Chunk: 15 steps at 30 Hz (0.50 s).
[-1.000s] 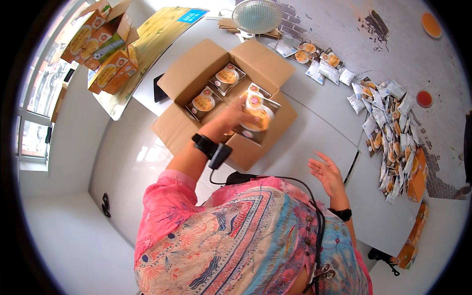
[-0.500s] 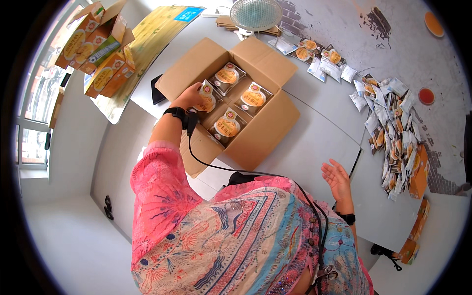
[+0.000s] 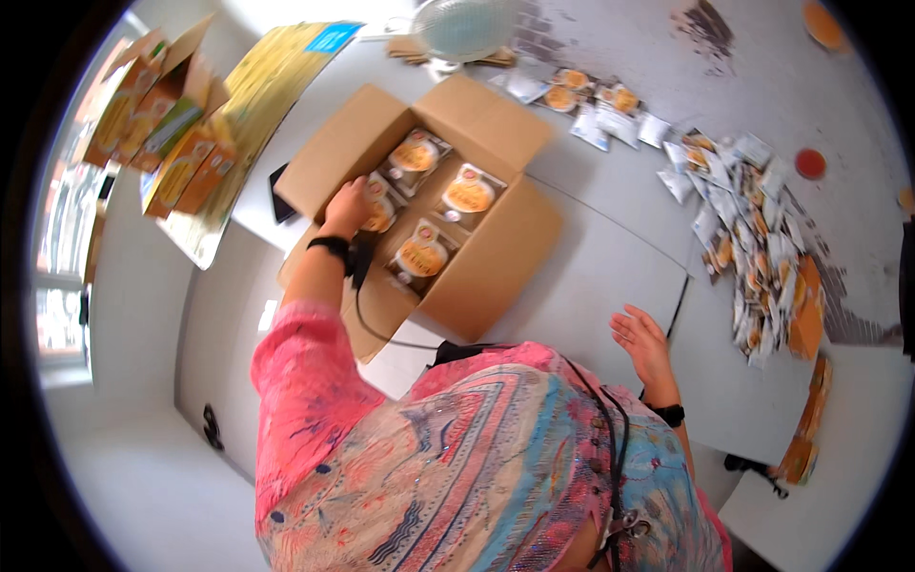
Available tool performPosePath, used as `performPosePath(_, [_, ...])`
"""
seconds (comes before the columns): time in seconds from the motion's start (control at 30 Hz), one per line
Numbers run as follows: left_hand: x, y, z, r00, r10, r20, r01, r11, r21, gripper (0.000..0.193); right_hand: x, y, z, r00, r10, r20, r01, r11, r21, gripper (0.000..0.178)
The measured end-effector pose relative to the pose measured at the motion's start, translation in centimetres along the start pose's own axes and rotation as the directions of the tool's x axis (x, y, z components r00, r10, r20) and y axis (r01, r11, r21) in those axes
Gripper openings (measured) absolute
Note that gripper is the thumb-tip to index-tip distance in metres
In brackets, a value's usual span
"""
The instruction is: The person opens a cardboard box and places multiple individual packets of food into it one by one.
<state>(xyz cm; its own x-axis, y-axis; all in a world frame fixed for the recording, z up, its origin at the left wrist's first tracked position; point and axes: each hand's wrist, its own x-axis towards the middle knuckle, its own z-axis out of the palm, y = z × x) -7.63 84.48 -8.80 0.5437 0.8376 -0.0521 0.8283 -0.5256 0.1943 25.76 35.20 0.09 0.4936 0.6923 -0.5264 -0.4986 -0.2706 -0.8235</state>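
An open cardboard box (image 3: 500,262) stands on the table with its flaps spread. Several clear-wrapped food packets with orange-and-white labels lie inside, among them a far packet (image 3: 416,154), a right packet (image 3: 471,194) and a near packet (image 3: 420,255). My left hand (image 3: 347,206) reaches into the box's left corner, its fingers curled and closed at the edge of the left packet (image 3: 380,206). Some of those fingertips are hidden. Over the table's near edge, right of the box, my right hand (image 3: 642,341) is open, palm up and holding nothing.
A large heap of small sachets (image 3: 748,238) covers the table's right side, with a smaller group (image 3: 600,105) behind the box. A fan (image 3: 464,27) stands at the back. Orange cartons (image 3: 157,114) sit on a wooden-topped table at left. A dark phone-like object (image 3: 283,194) lies beside the box.
The whole view has shifted slightly, moving the scene left. My left hand stays at the left packet, which sits a little lower in the box. My right hand remains open.
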Motion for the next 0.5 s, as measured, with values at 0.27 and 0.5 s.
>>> performPosePath(0.27, [-0.6, 1.2, 1.8, 0.994, 0.092, -0.060, -0.080, 0.981, 0.176, 0.043, 1.2, 0.0, -0.7, 0.999, -0.001, 0.042, 0.003, 1.000, -0.031, 0.038])
performPosePath(0.5, [-1.2, 13.8, 1.2, 0.960, 0.251, -0.127, -0.279, 0.906, -0.318, 0.048, 2.7, 2.1, -2.5, 0.998, 0.012, 0.069, -0.013, 1.000, 0.009, 0.038])
